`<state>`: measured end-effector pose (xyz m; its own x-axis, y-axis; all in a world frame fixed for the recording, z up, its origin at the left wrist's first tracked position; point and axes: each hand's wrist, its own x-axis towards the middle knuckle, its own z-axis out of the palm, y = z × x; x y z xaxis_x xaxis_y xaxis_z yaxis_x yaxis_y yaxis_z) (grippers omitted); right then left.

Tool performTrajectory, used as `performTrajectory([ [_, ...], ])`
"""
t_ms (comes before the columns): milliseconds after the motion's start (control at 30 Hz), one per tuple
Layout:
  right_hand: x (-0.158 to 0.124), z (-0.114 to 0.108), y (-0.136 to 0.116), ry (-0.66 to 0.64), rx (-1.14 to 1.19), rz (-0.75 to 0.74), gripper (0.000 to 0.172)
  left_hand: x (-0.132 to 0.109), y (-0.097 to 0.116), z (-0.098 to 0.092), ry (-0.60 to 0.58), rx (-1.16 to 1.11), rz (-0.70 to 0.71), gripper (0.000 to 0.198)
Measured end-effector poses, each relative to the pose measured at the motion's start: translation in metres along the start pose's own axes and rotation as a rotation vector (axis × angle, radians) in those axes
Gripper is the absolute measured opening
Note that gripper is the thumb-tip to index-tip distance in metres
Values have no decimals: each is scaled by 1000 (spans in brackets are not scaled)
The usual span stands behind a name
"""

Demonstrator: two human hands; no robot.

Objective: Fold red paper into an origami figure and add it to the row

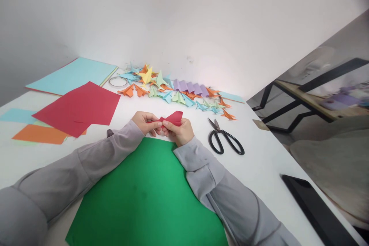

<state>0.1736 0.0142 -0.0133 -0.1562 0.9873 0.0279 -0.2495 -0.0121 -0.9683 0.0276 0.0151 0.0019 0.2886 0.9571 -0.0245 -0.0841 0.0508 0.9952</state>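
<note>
A small folded piece of red paper (173,118) is held just above the white table (259,161), between both hands. My left hand (147,122) pinches its left end with closed fingers. My right hand (180,130) grips its right part, fingers pressed together on the fold. A large green paper sheet (147,196) lies on the table right below the hands and under my grey sleeves.
Black scissors (225,142) lie just right of my right hand. Red (79,107), orange (40,134) and light blue sheets (72,75) lie at the left. Several folded paper figures (173,90) and a tape ring (118,81) line the back wall. A black flat object (314,207) sits near the right edge.
</note>
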Motion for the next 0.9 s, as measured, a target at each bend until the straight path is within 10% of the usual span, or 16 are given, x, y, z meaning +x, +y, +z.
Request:
performTrajectory([
  [900, 1, 3, -4, 26, 132, 32, 57, 4, 12, -3, 143, -217, -138, 29],
])
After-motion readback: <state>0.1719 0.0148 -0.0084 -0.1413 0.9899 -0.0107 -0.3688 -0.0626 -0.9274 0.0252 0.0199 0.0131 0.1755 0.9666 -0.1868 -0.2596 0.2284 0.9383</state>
